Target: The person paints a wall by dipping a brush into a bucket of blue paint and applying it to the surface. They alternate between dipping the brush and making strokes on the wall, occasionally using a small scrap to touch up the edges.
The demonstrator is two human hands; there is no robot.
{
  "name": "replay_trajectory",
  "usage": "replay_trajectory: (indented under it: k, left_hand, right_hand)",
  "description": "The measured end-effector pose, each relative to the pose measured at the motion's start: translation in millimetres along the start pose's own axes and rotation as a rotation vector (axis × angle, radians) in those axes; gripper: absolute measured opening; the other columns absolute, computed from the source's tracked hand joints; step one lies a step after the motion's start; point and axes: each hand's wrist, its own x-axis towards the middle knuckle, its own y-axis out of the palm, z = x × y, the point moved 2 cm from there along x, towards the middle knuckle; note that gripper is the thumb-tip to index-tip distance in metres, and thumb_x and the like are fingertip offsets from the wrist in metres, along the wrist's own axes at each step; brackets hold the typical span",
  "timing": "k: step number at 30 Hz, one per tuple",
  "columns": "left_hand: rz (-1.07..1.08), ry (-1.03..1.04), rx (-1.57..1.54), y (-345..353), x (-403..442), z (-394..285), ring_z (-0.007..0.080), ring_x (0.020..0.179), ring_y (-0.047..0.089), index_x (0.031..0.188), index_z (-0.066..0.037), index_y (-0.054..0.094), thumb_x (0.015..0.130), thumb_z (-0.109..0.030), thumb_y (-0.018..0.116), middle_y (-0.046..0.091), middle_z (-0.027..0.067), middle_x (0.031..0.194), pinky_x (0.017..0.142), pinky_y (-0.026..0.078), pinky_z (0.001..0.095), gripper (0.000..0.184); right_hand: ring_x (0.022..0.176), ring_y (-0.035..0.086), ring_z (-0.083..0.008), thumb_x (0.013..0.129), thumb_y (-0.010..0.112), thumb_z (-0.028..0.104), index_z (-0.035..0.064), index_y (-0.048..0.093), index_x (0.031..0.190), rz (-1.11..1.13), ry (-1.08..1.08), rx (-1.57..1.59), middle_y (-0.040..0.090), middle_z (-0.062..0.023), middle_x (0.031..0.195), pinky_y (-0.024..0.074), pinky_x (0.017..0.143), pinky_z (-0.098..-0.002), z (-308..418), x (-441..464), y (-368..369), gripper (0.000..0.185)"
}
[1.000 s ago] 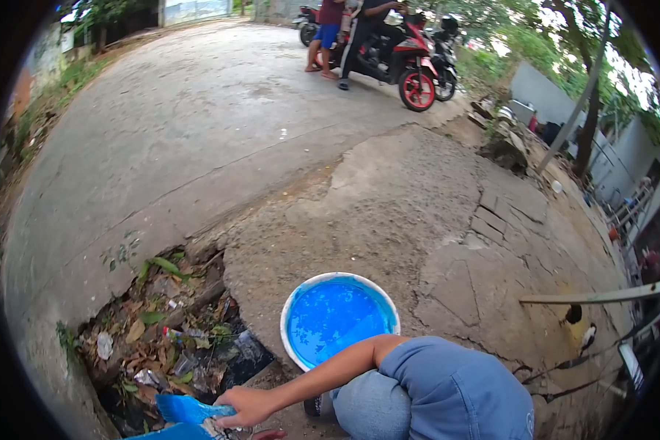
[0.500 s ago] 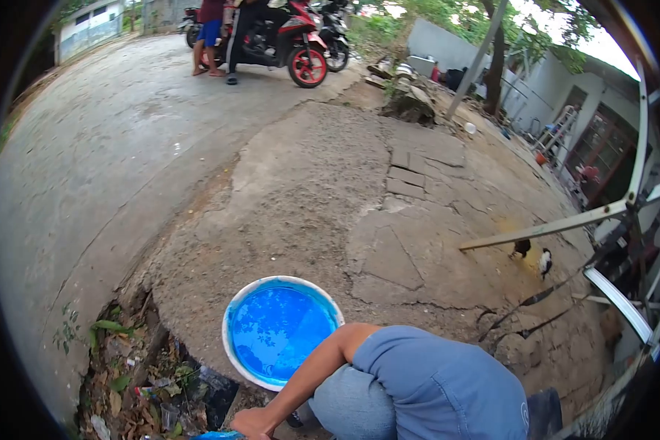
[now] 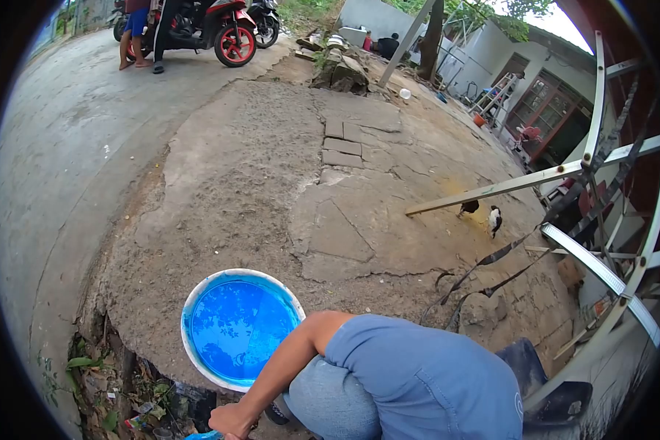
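Blue-coated piece (image 3: 204, 435) at bottom edge, mostly out of view, handling under way. Right hand (image 3: 231, 421) holds it, fingers bent close together round it, tips hidden. Left hand out of view; its fingers can't be told. White-rimmed tub (image 3: 236, 272) of blue liquid (image 3: 235, 326) just beside right forearm, on cracked concrete (image 3: 235, 169). Leafy ditch (image 3: 110, 420) nearby. Since earlier frame, view swung right; tub appears farther left.

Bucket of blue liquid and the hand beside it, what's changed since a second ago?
The view has swung right, so the bucket and red scooter sit further left. The hand has drawn rightward from the leafy hole; the blue item shows only at the bottom edge. The hand still appears to grip it. The bucket stays put on the ground.
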Motion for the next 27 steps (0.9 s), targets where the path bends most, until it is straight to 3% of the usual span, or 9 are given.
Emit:
replay_trajectory:
  k: [2, 4, 5, 9, 11, 12, 17, 20, 27]
  left_hand:
    - [0.016, 0.035, -0.015, -5, 37, 8, 0.0195, 0.076, 0.062, 0.092, 0.001, 0.061, 0.093, -0.028, 0.058, 0.063, 0.0130, 0.078, 0.069, 0.050, 0.0312, 0.030]
    - [0.665, 1.195, -0.013, 12, 71, -19, 0.0214, 0.087, 0.061, 0.105, 0.002, 0.056, 0.092, -0.030, 0.059, 0.061, 0.0194, 0.096, 0.077, 0.051, 0.0305, 0.035]
    - [0.631, 1.172, -0.009, 18, 64, -21, 0.0214, 0.087, 0.061, 0.105, 0.002, 0.056, 0.092, -0.030, 0.059, 0.061, 0.0194, 0.096, 0.077, 0.051, 0.0305, 0.035]
    - [-0.315, 0.030, -0.498, 25, 6, -21, 0.0041, 0.049, 0.041, 0.070, -0.008, 0.053, 0.094, -0.024, 0.055, 0.046, -0.0055, 0.057, 0.046, 0.031, 0.0215, 0.029]
    - [-0.281, 0.083, -0.590, 27, -11, -16, 0.0012, 0.055, 0.039, 0.085, -0.008, 0.057, 0.091, -0.019, 0.057, 0.049, -0.0065, 0.066, 0.047, 0.026, 0.0198, 0.012]
    - [-0.360, 0.040, -0.566, 31, -19, -26, 0.0017, 0.050, 0.035, 0.076, -0.013, 0.051, 0.092, -0.020, 0.057, 0.043, -0.0079, 0.060, 0.045, 0.024, 0.0208, 0.018]
    - [-0.387, 0.100, -0.493, 37, -42, -43, 0.0041, 0.051, 0.038, 0.073, -0.015, 0.048, 0.087, -0.017, 0.062, 0.045, -0.0062, 0.063, 0.046, 0.029, 0.0231, 0.020]
    - [-0.319, 0.198, -0.419, 35, -49, -39, 0.0044, 0.056, 0.042, 0.073, -0.014, 0.050, 0.085, -0.014, 0.065, 0.049, -0.0056, 0.069, 0.050, 0.031, 0.0232, 0.019]
    - [-0.328, 0.260, -0.362, 48, -36, -34, 0.0019, 0.058, 0.037, 0.067, -0.008, 0.057, 0.087, -0.007, 0.064, 0.046, -0.0081, 0.065, 0.050, 0.027, 0.0218, 0.020]
  right_hand:
    - [0.065, 0.064, -0.0417, 0.072, 0.069, 0.055, -0.0100, 0.062, 0.066, -0.026, 0.027, 0.022, 0.062, -0.0272, 0.065, 0.0498, 0.057, -0.0451, -6, 9, 2, 0.066]
    - [0.064, 0.065, -0.0418, 0.070, 0.070, 0.058, -0.0105, 0.062, 0.063, -0.128, 0.062, 0.032, 0.062, -0.0273, 0.064, 0.0503, 0.055, -0.0452, -5, 11, 0, 0.070]
    - [0.063, 0.065, -0.0417, 0.068, 0.070, 0.062, -0.0101, 0.062, 0.061, -0.164, 0.080, 0.030, 0.062, -0.0270, 0.063, 0.0508, 0.053, -0.0452, 3, 4, -7, 0.073]
    - [0.059, 0.059, -0.0454, 0.066, 0.073, 0.063, -0.0059, 0.056, 0.056, -0.169, 0.083, 0.241, 0.055, -0.0284, 0.058, 0.0478, 0.053, -0.0463, 22, 6, -7, 0.071]
    - [0.057, 0.057, -0.0451, 0.067, 0.073, 0.061, -0.0032, 0.052, 0.054, -0.195, -0.096, 0.195, 0.052, -0.0267, 0.055, 0.0455, 0.052, -0.0475, 23, 8, 4, 0.069]
    - [0.059, 0.060, -0.0417, 0.069, 0.072, 0.064, -0.0032, 0.054, 0.062, -0.100, -0.132, 0.192, 0.055, -0.0255, 0.059, 0.0477, 0.055, -0.0450, 36, 0, -3, 0.070]
    - [0.067, 0.065, -0.0404, 0.073, 0.060, 0.071, -0.0007, 0.066, 0.077, 0.239, 0.135, 0.002, 0.063, -0.0244, 0.067, 0.0506, 0.061, -0.0437, 37, -6, 20, 0.072]
    - [0.068, 0.065, -0.0408, 0.072, 0.059, 0.072, 0.0006, 0.066, 0.086, 0.244, 0.077, 0.004, 0.063, -0.0247, 0.069, 0.0506, 0.061, -0.0437, 38, -11, 25, 0.073]
    - [0.067, 0.064, -0.0427, 0.078, 0.060, 0.066, -0.0070, 0.058, 0.076, 0.132, -0.018, -0.041, 0.060, -0.0264, 0.065, 0.0502, 0.059, -0.0474, 29, -27, 1, 0.073]
